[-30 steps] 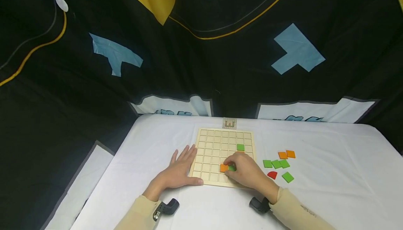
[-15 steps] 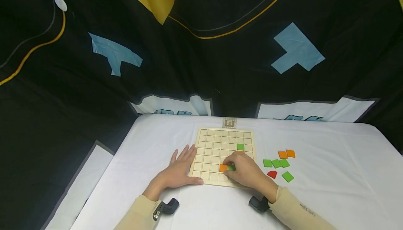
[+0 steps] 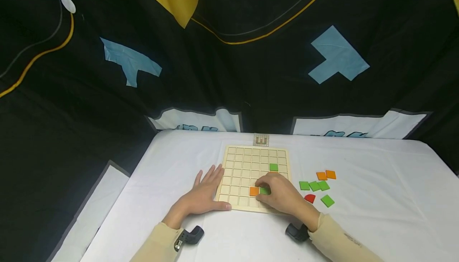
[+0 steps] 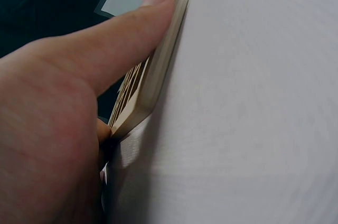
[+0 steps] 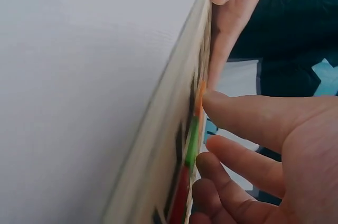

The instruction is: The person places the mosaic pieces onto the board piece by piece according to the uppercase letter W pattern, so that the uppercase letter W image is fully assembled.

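Across the white table (image 3: 387, 198), as seen from the head, an orange tile (image 3: 254, 191) is framed in the middle column of a grid board (image 3: 234, 174), one row up from the near edge. Its near and far edges are pinched narrowly between thumb and curled index finger of the right hand (image 3: 279, 192), so the tile lies at the fingertips, just left of the palm. As it is square, no long axis is offered; its sides are aligned with the grid. A green tile (image 3: 265, 190) is partly covered by the same hand, just right of the orange one. By the left hand (image 3: 204, 194), spread with straight fingers, the board's left edge is touched; that hand is set farther from the tile. Loose tiles (image 3: 314, 186) are scattered right of the board. From the left wrist, the left thumb is shown laid against the board's edge, nothing being gripped. From the right wrist, the orange tile is touched by the right thumb; a red piece (image 5: 179, 197) is seen beyond the green. Whether the orange tile is fully seated cannot be told.
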A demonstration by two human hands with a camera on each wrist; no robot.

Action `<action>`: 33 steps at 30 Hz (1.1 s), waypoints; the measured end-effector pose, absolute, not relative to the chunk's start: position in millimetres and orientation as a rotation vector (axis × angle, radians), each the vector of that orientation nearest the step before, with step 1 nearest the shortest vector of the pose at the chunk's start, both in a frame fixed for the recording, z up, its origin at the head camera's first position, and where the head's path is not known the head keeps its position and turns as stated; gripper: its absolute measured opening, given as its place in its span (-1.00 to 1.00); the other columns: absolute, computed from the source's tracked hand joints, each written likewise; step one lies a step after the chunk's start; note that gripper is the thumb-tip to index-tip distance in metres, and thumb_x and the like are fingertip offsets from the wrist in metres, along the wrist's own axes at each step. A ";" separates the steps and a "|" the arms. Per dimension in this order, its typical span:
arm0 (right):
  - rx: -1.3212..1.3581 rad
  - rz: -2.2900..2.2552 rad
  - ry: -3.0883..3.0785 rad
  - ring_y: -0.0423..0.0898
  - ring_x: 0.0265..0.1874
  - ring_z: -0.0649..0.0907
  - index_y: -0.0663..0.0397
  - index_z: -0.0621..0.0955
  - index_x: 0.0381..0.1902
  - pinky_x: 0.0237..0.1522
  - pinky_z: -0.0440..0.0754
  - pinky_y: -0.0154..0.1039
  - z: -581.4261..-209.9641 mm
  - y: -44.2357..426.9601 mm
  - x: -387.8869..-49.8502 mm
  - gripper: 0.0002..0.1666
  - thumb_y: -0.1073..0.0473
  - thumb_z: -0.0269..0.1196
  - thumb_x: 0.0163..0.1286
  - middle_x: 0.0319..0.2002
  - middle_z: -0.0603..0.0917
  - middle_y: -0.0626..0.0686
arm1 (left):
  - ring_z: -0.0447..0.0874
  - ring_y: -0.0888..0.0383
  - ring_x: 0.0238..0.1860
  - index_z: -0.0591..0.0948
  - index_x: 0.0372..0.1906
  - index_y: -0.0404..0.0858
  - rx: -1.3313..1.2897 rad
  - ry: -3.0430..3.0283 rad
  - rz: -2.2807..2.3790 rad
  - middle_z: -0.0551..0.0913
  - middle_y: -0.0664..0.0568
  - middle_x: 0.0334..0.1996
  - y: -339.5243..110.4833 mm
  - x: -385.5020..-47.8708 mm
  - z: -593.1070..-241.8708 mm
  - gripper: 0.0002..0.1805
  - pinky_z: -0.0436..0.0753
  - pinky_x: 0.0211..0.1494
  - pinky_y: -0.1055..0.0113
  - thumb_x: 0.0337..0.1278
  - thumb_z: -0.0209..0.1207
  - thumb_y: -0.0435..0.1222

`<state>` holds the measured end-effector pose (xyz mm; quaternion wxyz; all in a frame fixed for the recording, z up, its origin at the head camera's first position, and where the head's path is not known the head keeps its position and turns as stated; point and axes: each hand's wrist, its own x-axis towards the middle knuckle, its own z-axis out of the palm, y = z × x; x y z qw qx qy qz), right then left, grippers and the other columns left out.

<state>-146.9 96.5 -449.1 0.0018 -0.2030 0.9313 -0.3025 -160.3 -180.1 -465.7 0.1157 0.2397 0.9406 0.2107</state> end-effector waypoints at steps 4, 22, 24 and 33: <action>-0.619 -1.035 2.914 -0.18 -0.24 0.62 0.04 0.75 -0.12 -0.13 0.62 -0.16 -444.9 104.5 -145.2 -0.65 0.20 0.55 0.10 -0.19 0.72 -0.11 | -0.37 -0.10 0.61 -0.07 0.60 -0.35 0.711 2.752 0.617 -0.18 -0.12 0.63 -180.2 -160.3 -465.7 0.34 -0.40 0.53 -0.21 -0.03 0.26 0.39; -0.562 -1.148 2.924 -0.08 -0.28 0.59 0.05 0.74 -0.06 -0.30 0.58 -0.26 -433.6 139.5 -138.4 -0.66 0.25 0.49 0.17 -0.15 0.71 -0.05 | -0.40 -0.08 0.61 -0.09 0.61 -0.33 0.711 2.746 0.616 -0.21 -0.09 0.63 -181.1 -160.0 -466.1 0.34 -0.44 0.52 -0.20 -0.02 0.25 0.39; -0.555 -1.152 2.939 -0.07 -0.30 0.58 0.05 0.75 -0.06 -0.34 0.56 -0.29 -433.4 144.6 -138.0 -0.66 0.25 0.49 0.17 -0.17 0.71 -0.04 | -0.40 -0.08 0.61 -0.09 0.61 -0.33 0.711 2.747 0.614 -0.21 -0.10 0.63 -181.2 -159.9 -466.4 0.34 -0.44 0.52 -0.20 -0.02 0.25 0.39; -0.446 -1.127 2.976 -0.09 -0.36 0.55 0.07 0.73 -0.03 -0.39 0.51 -0.29 -433.3 174.1 -135.5 -0.64 0.20 0.49 0.20 -0.20 0.68 -0.01 | -0.37 -0.12 0.61 -0.07 0.60 -0.35 0.721 2.752 0.631 -0.17 -0.14 0.63 -180.4 -160.0 -466.6 0.33 -0.42 0.52 -0.23 -0.01 0.26 0.37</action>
